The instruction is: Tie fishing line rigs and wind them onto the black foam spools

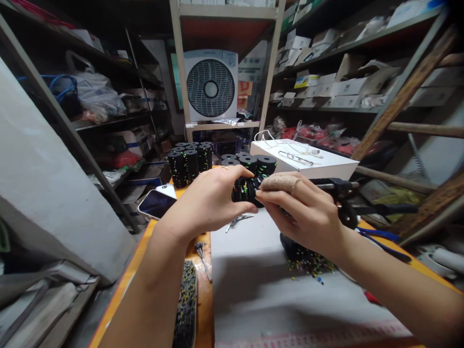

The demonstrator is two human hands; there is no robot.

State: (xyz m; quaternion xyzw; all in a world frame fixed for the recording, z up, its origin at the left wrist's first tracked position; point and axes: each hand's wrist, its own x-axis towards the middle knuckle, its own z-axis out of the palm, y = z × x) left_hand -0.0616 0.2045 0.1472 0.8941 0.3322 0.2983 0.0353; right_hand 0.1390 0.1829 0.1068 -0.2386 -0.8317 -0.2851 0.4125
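Bare forearm [155,285] looming; left hand [212,197] gripping black ribbed cylinder [239,191], right hand [304,210] pinching tight against its end; I'm fearing slack-grip drop.

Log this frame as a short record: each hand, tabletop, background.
left hand: gripping black roll dotted with coloured bits
right hand: fingertips at the roll's near end; whether they pinch anything is unclear
finger wrap: tan, right hand
tabletop: phone, loose coloured bits, white box, more rolls
background: fan on shelving
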